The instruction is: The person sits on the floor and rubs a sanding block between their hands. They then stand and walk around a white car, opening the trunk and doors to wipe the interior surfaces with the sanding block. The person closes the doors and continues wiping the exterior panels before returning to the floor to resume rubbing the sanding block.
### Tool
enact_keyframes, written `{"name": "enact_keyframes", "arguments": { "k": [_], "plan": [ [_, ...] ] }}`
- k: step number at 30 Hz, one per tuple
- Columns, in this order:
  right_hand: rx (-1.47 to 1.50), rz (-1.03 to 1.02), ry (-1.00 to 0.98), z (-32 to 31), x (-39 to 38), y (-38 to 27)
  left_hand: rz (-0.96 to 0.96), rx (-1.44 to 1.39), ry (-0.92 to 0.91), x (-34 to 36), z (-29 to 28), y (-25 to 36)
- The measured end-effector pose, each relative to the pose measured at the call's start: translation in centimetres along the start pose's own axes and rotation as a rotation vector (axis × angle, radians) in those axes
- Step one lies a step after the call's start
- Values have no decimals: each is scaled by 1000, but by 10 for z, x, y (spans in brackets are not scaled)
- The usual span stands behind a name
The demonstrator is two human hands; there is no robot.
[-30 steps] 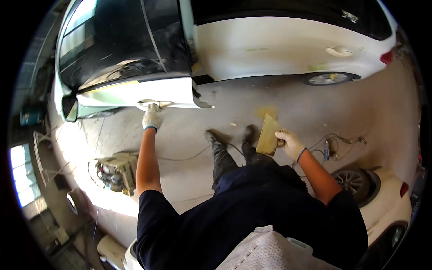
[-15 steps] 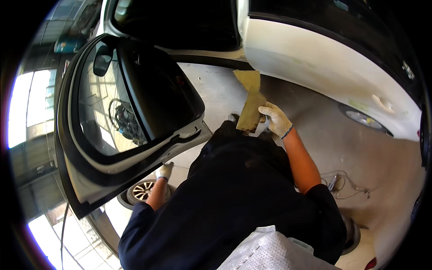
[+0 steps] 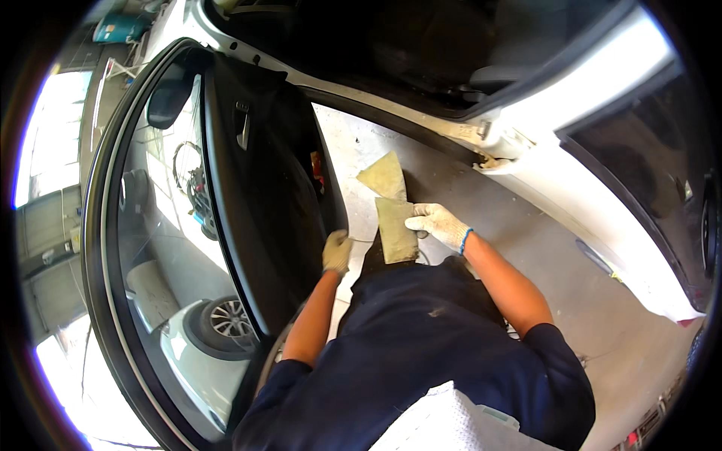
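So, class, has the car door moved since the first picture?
Yes: the car door has swung much wider open, outward from the white car body.

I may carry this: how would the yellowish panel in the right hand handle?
The yellowish panel is probably fairly stiff, since it looks flat though the right hand grips only one edge. It is likely light for its size, seeming thin and held one-handed.

Grey concrete floor (image 3: 504, 233) beneath a bright, white-lit window (image 3: 51, 143).
Upper left, a teal cylindrical container (image 3: 119, 28); lower left, a pale, glossy car (image 3: 188, 352) with a black-tyred, silver-spoked wheel (image 3: 229, 319).
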State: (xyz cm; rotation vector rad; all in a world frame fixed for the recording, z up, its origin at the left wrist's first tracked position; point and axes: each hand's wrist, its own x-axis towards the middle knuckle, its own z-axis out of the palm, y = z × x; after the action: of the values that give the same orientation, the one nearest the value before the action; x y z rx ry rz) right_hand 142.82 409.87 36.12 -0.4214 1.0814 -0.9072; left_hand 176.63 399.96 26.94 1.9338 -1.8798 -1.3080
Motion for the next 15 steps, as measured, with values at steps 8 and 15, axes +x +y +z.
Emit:
{"name": "enact_keyframes", "arguments": {
  "k": [8, 15],
  "plan": [
    [77, 51, 300, 0, 104, -42, 664, 625, -21, 294, -34, 259],
    [90, 155, 329, -55, 180, -31, 1129, 990, 330, 496, -113, 438]
  ]
}}
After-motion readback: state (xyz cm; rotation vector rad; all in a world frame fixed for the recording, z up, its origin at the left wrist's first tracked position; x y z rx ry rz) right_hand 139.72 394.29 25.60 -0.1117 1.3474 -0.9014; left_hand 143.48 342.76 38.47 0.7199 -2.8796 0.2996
